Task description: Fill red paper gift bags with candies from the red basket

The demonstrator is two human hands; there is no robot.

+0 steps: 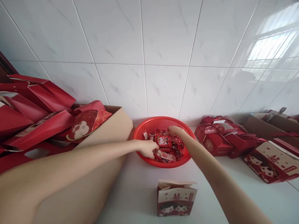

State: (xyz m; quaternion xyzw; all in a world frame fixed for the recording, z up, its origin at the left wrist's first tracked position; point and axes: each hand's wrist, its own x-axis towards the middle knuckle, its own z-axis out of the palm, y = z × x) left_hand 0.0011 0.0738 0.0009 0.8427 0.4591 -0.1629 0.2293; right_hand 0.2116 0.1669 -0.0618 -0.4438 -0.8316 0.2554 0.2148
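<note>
A red plastic basket stands against the tiled wall with many small red candy packets in it. My left hand reaches over its left rim, fingers closed at a pink and red packet. At the far side of the heap is my right hand, its fingers bent down among the packets; their tips are hidden. Nearer to me, a small cream and red paper box with two cartoon figures stands upright, its top flaps partly open.
A large cardboard box full of red gift boxes takes up the left. Red boxes with ribbons, another cartoon box and an open carton stand on the right.
</note>
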